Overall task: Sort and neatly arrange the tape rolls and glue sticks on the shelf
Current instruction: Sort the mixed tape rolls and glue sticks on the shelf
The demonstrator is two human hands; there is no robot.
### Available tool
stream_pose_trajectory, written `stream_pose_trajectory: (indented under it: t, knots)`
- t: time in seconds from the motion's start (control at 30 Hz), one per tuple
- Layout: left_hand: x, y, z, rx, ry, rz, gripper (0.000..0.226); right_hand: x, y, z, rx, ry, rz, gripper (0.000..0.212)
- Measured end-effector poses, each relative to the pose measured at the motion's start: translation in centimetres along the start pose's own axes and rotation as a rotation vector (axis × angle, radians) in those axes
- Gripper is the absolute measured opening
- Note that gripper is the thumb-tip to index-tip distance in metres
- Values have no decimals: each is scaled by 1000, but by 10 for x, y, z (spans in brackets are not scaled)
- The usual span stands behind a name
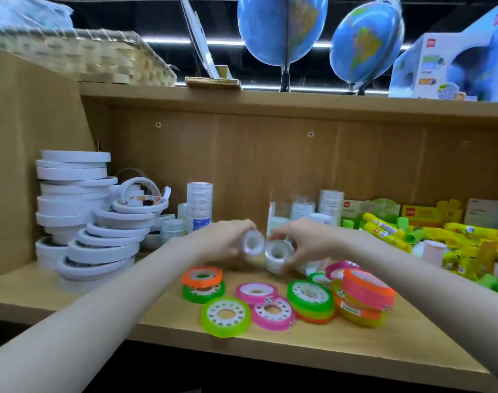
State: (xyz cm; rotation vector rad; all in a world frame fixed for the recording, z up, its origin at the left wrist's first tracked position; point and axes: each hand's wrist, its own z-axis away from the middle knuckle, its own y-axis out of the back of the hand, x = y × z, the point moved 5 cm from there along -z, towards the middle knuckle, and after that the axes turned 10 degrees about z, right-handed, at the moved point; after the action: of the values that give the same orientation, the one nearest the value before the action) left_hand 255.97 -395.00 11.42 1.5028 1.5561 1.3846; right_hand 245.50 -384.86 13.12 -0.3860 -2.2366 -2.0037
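Presently left hand grips clear tape roll, right hand grips another clear roll, frame centre above shelf; likely pairing like rolls for stacking. Coloured rolls scattered below; glue sticks heaped right.

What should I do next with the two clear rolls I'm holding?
Probably set them by the clear tape stack at the back. The left hand and right hand each hold a clear tape roll above the scattered colored rolls, and like goes with like there.
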Motion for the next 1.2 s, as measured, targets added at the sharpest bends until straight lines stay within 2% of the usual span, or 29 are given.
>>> stream_pose_trajectory:
  t: [0.07,0.1,0.2,0.3,0.43,0.6,0.67,0.8,0.87,0.93,1.0,1.1,1.2]
  knots:
    - [-7,11,-5,152,95,186,23,10,8,-2,59,-81,-84,53]
    - [-7,13,-10,205,143,208,23,15,11,-5,71,-115,-127,54]
    - [-6,10,-27,297,282,273,34,16,8,-16,51,-171,-227,52]
    - [-18,0,-45,370,441,438,43,13,0,-25,17,-177,-357,53]
    - [-31,-6,-59,435,503,472,36,22,12,-14,67,-198,-93,55]
    - [-34,-17,-60,328,498,361,38,2,-1,0,-146,-178,253,56]
    - [-34,-20,-56,312,513,358,38,-4,-7,-1,-164,-170,361,54]
    - [-30,-16,-49,297,512,381,41,-6,-11,-6,-143,-173,471,53]
    - [-24,-13,-44,283,490,395,44,-4,-11,-4,-138,-170,396,54]
    - [-19,-11,-36,291,463,387,45,2,-7,0,-81,-193,212,53]
    - [-14,-10,-29,290,437,375,46,6,5,1,68,-202,100,50]
    - [-6,-21,-23,202,363,445,47,7,21,-7,272,-112,-24,46]
    - [-1,-30,-19,173,306,465,42,7,30,-18,348,-19,-111,39]
